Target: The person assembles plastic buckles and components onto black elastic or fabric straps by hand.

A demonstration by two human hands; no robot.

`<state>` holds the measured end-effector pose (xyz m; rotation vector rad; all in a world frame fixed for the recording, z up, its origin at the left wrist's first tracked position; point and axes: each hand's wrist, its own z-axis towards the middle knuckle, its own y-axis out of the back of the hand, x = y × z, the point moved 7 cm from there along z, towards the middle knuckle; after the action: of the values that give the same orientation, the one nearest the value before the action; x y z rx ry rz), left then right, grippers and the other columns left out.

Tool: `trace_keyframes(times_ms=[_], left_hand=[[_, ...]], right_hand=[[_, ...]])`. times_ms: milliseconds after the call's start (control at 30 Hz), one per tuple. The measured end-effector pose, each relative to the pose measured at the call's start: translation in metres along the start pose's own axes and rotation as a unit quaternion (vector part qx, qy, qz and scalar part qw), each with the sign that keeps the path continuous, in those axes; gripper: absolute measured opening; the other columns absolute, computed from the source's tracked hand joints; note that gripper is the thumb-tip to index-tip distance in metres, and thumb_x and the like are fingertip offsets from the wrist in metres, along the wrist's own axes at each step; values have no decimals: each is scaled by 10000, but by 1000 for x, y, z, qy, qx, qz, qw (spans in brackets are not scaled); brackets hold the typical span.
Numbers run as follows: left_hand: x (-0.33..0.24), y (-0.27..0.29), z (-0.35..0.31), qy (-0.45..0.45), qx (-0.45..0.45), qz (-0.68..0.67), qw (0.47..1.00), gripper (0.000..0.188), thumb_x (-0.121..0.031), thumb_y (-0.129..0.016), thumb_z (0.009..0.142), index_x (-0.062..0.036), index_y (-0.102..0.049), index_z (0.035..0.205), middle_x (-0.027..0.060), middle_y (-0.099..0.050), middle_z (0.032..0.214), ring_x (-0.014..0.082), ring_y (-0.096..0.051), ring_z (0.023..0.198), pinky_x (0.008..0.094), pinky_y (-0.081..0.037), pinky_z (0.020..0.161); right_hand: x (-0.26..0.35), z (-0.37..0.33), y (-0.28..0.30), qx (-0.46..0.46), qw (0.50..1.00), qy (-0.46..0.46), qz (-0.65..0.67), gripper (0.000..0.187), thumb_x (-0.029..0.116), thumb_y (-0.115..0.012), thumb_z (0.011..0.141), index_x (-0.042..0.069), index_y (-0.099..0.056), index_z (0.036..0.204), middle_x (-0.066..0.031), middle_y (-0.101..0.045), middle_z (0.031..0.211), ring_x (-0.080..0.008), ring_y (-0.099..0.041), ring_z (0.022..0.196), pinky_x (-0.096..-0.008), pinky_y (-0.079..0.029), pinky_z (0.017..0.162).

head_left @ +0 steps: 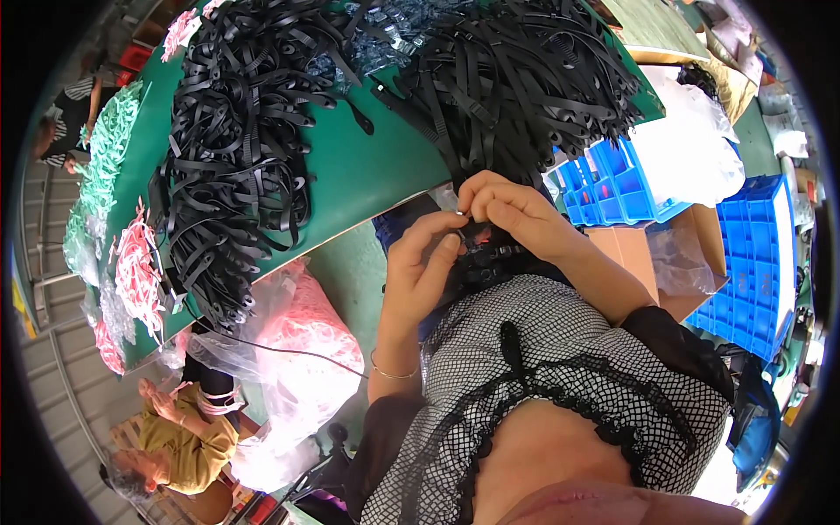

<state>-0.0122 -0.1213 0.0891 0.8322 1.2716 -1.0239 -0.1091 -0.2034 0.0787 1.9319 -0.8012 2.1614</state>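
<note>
In front of my waist, just off the table's front edge, both hands are close together. My right hand (516, 214) has its fingers pinched around a small shiny metal piece (461, 213), which seems to belong to a black strap; the rest is hidden by the fingers. My left hand (422, 262) is curled, thumb and forefinger nearly meeting at a small dark part too small to name. Beyond my hands, a heap of black straps (516, 87) hangs toward the table edge. A second long heap of black straps (236, 149) lies to the left.
Small clear-and-dark parts (385, 39) lie at the back of the green table (367, 175). Pink straps (138, 267) and green straps (109, 157) line its left side. Blue crates (748, 262) and a cardboard box (626, 262) stand right. A co-worker (188, 437) sits lower left near a pink-filled bag (306, 337).
</note>
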Motion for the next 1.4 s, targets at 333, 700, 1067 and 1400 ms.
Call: trace_keyframes(times_ms=[333, 700, 1067, 1400], left_hand=[[25, -10, -5, 167, 64, -297, 938, 88, -108, -504, 831, -35, -474, 871, 65, -546, 763, 111, -507, 623, 210, -395, 545], [36, -9, -11, 200, 48, -290, 935, 104, -117, -540, 798, -52, -465, 766, 42, -524, 713, 98, -472, 586, 209, -377, 528], [38, -5, -11, 187, 65, -335, 921, 108, -83, -590, 769, -47, -491, 744, 56, -522, 830, 105, -460, 634, 204, -361, 563], [40, -6, -12, 166, 56, -346, 922, 102, -87, -580, 744, -44, -488, 725, 65, -534, 841, 97, -461, 635, 200, -361, 566]], right_hand=[[9, -3, -9, 19, 963, 109, -245, 177, 7, -636, 735, -17, -552, 889, -44, -496, 827, -128, -491, 742, -247, -428, 670], [12, -2, -9, 29, 959, 122, -255, 239, 91, -694, 709, -3, -571, 891, -68, -524, 841, -158, -519, 750, -266, -430, 677], [12, 0, -10, 50, 955, 124, -265, 245, 120, -703, 698, 8, -589, 884, -81, -557, 845, -192, -549, 769, -276, -446, 692], [13, 0, -14, 45, 948, 150, -278, 228, 98, -677, 702, 25, -576, 892, -63, -537, 814, -195, -538, 738, -301, -419, 636]])
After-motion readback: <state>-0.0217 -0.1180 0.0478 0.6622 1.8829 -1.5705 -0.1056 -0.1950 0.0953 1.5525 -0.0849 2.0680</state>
